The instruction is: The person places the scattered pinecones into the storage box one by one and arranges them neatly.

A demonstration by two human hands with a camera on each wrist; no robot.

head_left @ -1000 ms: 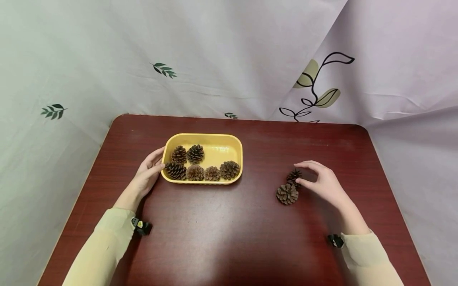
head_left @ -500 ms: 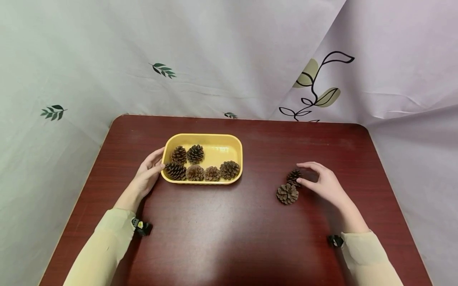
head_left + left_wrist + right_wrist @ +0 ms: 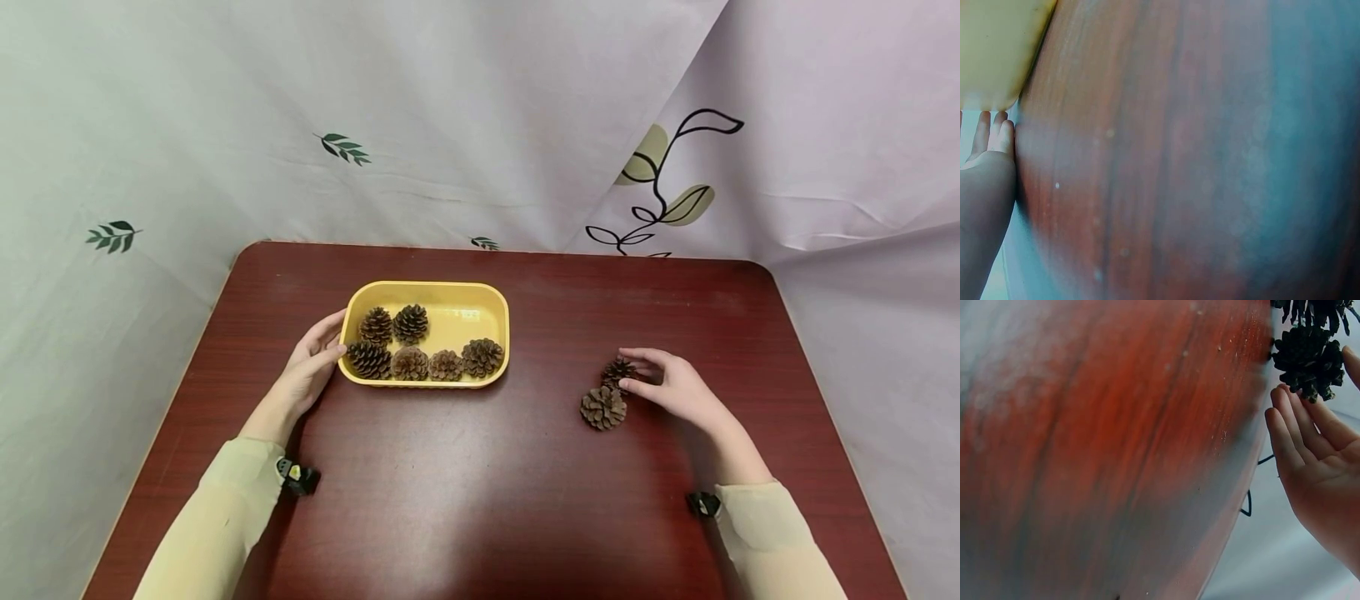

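On the left half of the table, a yellow plastic box (image 3: 472, 321) holds several brown pine cones (image 3: 408, 364), most of them along its near side. My left hand (image 3: 307, 358) rests at the box's left end, fingers fairly straight against the outer wall and thumb at the rim; the left wrist view shows the fingertips (image 3: 1004, 125) meeting that wall. Over at the right, my right hand (image 3: 678, 387) pinches a small dark pine cone (image 3: 1310, 362) between thumb and fingers. A wider pine cone (image 3: 603, 408) lies right beside it, nearer to me.
The dark red wooden table (image 3: 450, 483) has rounded far corners. A pale curtain (image 3: 465, 108) with leaf prints hangs around its back and sides. Small black wrist cameras sit by both cream sleeves (image 3: 772, 525).
My right thumb and fingers have drawn in around the small pine cone, the fingertips coming slightly nearer. The left hand and the box stay where they were.
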